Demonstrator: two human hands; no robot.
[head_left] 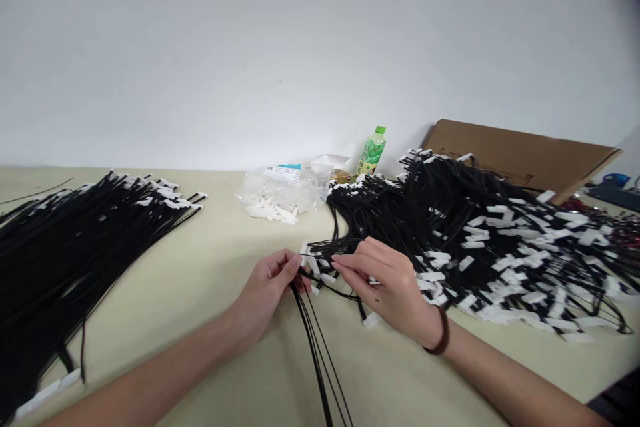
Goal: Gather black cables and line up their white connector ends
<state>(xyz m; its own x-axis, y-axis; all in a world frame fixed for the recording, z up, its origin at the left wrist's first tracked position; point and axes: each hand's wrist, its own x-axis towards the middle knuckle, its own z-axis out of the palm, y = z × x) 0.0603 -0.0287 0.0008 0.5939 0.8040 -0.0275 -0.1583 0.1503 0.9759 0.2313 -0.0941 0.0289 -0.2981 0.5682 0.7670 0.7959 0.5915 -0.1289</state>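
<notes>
**Two hands pinch thin black cables at a table's centre**

Person's left hand [267,287] is closed in a pinch, thumb & fingertips gripping a small bunch of black cables [316,333] near their white connector ends; the strands trail down toward the viewer, likely kept together so they don't rejoin the heap. Right hand [393,283], w/ a dark bracelet [441,333] on the wrist, is curled, fingertips nipping one white connector [327,278] just beside the left thumb.

Right of the hands: a big tangled pile of cables [480,233] w/ white tips, touching the right hand. Far left, well apart: a straighter laid-out bundle [75,240]. Behind, by the wall: a clear bag of white parts [280,197], a green bottle [373,150], a flat cardboard sheet [520,157]. All on a pale table [210,280].
</notes>
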